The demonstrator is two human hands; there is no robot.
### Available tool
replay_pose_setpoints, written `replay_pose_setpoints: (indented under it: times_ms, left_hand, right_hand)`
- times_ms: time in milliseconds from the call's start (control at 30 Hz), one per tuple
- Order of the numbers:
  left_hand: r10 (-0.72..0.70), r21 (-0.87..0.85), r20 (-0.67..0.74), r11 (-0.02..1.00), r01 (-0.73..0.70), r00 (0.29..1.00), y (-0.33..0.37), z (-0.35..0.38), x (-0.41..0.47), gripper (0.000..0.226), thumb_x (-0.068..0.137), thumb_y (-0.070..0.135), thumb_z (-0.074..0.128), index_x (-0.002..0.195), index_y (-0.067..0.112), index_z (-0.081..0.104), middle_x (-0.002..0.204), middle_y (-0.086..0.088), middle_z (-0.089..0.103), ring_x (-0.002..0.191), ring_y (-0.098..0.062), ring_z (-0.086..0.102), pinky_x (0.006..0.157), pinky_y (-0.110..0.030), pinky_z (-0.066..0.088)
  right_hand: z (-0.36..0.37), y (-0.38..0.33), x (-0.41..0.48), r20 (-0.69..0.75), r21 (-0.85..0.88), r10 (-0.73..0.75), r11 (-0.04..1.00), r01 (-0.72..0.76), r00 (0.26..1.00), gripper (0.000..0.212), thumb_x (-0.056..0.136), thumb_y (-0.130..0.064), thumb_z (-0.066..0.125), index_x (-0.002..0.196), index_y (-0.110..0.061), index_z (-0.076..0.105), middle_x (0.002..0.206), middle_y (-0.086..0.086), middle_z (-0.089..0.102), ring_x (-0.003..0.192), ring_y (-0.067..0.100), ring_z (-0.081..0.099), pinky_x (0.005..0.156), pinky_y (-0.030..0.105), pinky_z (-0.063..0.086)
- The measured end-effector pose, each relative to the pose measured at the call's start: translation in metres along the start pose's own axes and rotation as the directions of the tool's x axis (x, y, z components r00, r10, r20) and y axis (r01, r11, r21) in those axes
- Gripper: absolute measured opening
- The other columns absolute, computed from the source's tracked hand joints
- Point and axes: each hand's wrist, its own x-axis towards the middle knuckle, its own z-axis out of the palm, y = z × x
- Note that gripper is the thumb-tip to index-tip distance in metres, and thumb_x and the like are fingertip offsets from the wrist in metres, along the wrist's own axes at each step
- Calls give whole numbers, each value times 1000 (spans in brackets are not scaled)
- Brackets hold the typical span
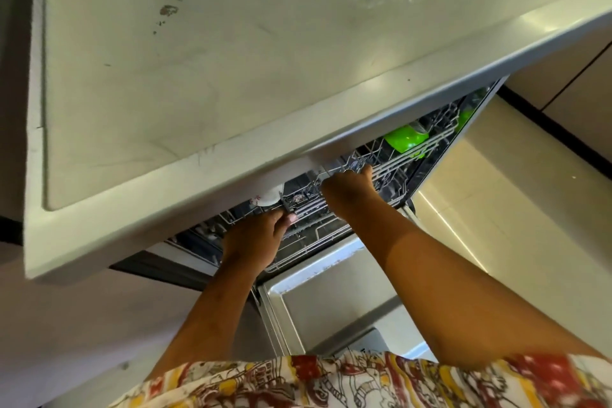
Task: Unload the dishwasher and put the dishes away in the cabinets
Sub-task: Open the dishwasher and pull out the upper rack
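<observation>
Dishes to unload: green cups [405, 139] and a white dish [267, 199], in the top rack [311, 205] tucked under the counter [231, 60].

Gripping the rack's front wire: left hand [256, 238] by the white dish, right hand [346, 190] nearer the cups, with the open door [331, 295] just below. Might knock the cups over with a hard tug, or bang knuckles on the counter edge above.

The counter [231, 60] across the upper frame is smooth, pale, softly shiny, scuffed in spots. Right of centre, the wire rack [392, 163] looks coated metal, the green cup [404, 139] glossy plastic. The door lining [331, 301], lower centre, is dull-sheened steel; the printed garment [364, 381] at the bottom is cloth.
</observation>
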Motion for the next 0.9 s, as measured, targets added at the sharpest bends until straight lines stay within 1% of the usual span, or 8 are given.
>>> replay_pose_setpoints:
  times_ms: [100, 267, 333, 433, 533, 667, 800, 900]
  left_hand:
    - [-24, -2, 17, 1000, 24, 1000, 6, 0, -9, 44, 98, 47, 27, 123, 27, 57, 94, -5, 68, 71, -13, 50, 49, -21, 26]
    - [-31, -103, 50, 994, 36, 998, 19, 15, -40, 43, 96, 51, 30, 121, 31, 59, 102, -4, 69, 94, -22, 64, 73, -29, 47]
    - [-32, -101, 53, 994, 37, 998, 24, 23, -51, 41, 96, 51, 32, 121, 33, 59, 107, -2, 69, 99, -22, 63, 79, -31, 49]
    - [-58, -121, 50, 991, 63, 997, 35, 30, -69, 37, 96, 50, 36, 118, 32, 60, 109, 1, 69, 101, -20, 63, 81, -29, 49]
    - [-77, -176, 60, 981, 86, 995, 48, 36, -85, 36, 95, 51, 37, 117, 34, 61, 113, 2, 67, 104, -20, 62, 86, -32, 50]
    - [-96, -170, 161, 978, 124, 982, 62, 41, -107, 39, 96, 52, 35, 118, 31, 59, 109, -1, 67, 100, -22, 62, 80, -30, 48]
    - [-94, -227, 212, 963, 143, 973, 75, 43, -134, 36, 96, 52, 34, 116, 36, 58, 89, 0, 63, 80, -16, 57, 67, -26, 42]
    - [-96, -247, 242, 956, 157, 966, 81, 50, -146, 34, 95, 53, 35, 114, 37, 59, 91, 0, 67, 80, -16, 61, 72, -31, 50]
  right_hand:
    - [1, 1, -7, -2, -9, 9, 1000, -9, 1000, 21, 89, -5, 53, 108, -8, 61, 126, 11, 60, 119, 33, 54, 111, 64, 7]
    - [19, 7, -36, 12, -32, -6, 999, 7, 1000, 35, 90, -8, 53, 125, -14, 56, 120, 7, 63, 115, 32, 55, 109, 65, 10]
    - [28, 10, -48, 2, -53, -24, 998, 25, 1000, 36, 89, -5, 54, 123, -14, 57, 116, 6, 65, 113, 32, 57, 108, 65, 12]
    - [41, 15, -63, 25, -43, -34, 998, 35, 999, 28, 90, -7, 55, 118, -10, 59, 115, 7, 66, 113, 31, 58, 109, 65, 13]
    - [55, 20, -76, 51, -40, -47, 998, 49, 998, 37, 91, -17, 57, 128, -12, 54, 123, 5, 64, 118, 29, 56, 111, 66, 10]
    - [62, 26, -103, 76, 7, -53, 999, 53, 996, 30, 90, -7, 54, 119, -12, 59, 115, 4, 65, 115, 30, 58, 109, 67, 8]
    - [69, 29, -134, 110, -17, -48, 999, 50, 993, 31, 91, -6, 51, 120, -12, 57, 116, 3, 64, 114, 28, 57, 110, 63, 11]
    - [71, 33, -151, 147, -15, -46, 999, 49, 988, 34, 89, -3, 52, 123, -9, 54, 116, 4, 61, 114, 27, 55, 111, 61, 13]
